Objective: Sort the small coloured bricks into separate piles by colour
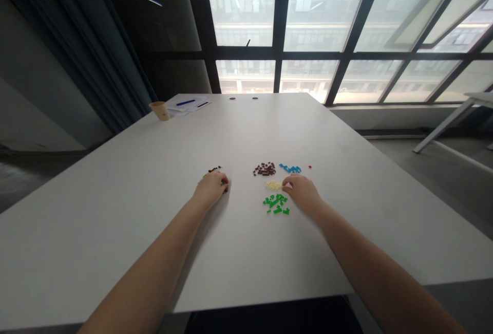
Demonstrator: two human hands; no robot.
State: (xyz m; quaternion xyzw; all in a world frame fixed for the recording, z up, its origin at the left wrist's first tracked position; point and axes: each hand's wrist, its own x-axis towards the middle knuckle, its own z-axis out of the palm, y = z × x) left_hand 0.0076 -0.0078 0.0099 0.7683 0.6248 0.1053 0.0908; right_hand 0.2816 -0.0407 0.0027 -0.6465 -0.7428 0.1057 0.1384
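My left hand (210,187) rests on the white table with its fingers curled round a few small green and dark toy bricks (224,184); how many is hidden. Just beyond it lies a small mixed pile of dark and light bricks (214,169), partly covered by the hand. My right hand (302,190) has thumb and forefinger pinched at the right edge of a cream brick pile (273,185). What sits between those fingertips is too small to tell. Nearby are a brown brick pile (265,169), a blue one (290,168) and a green one (276,203).
A single red brick (310,167) lies right of the blue pile. At the table's far left stand a tan paper cup (160,111) and papers (188,105) with a blue pen (185,103). The white table (246,257) ends close in front of me.
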